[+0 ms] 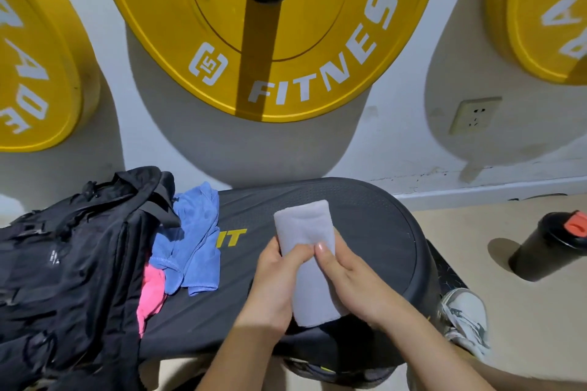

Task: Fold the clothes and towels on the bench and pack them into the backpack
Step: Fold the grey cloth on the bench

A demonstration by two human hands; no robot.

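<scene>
Two hands (276, 282) (352, 282) grip towel (305, 232), bench (374, 225) mid

A pale wall (104, 124) beyond the hands holds three big yellow weight plates (266, 32) casting soft shadows, with a power socket (475, 116) to their upper right and a beige floor (524, 311) on the right.

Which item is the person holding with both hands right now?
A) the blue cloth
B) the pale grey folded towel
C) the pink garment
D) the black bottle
B: both the left hand and the right hand grip the pale grey folded towel over the bench, while the blue cloth and pink garment lie untouched beside the backpack.
</scene>
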